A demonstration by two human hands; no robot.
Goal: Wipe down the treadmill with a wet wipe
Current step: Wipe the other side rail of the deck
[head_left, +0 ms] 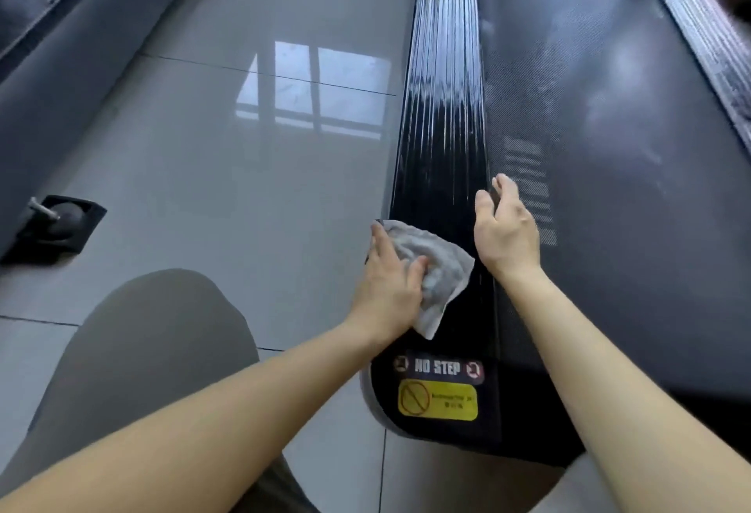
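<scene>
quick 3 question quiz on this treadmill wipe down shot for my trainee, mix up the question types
1. Which hand holds the wet wipe against the black side rail? A) left B) right C) neither
2. True or false: the right hand also grips the wet wipe.
3. Fill in: the white lettering at the side rail's near end reads ____.

Key: 1 A, the left hand. 2 false, its fingers are straight and off the wet wipe. 3 NO STEP.
</scene>
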